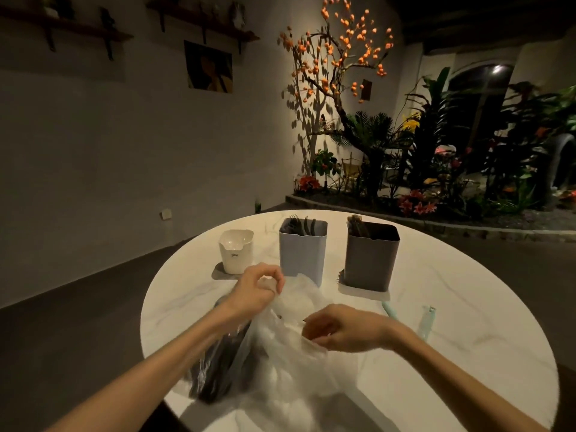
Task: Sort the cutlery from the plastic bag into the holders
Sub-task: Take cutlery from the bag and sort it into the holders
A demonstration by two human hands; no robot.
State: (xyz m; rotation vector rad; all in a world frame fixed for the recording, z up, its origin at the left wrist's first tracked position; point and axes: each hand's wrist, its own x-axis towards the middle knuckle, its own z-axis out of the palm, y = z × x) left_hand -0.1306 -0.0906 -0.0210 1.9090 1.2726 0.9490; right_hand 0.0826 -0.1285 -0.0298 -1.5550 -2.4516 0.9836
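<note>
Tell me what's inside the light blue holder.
Dark cutlery stands inside the light blue holder; fork tines and a few handle tops show above the rim. The opaque walls hide everything lower, so no count is possible.

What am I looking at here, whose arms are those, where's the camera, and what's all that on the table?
This is one picture from a wide-angle camera worn on a person's head, looking forward and down, so the arms are the wearer's own; there is no robot. On the round white marble table stand three holders: a small white holder, a pale blue holder with dark cutlery sticking out, and a grey holder with dark pieces inside. Nearer the person lies a clear plastic bag holding dark cutlery. The left hand pinches the bag's upper edge; the right hand grips the plastic at its mouth.
</note>
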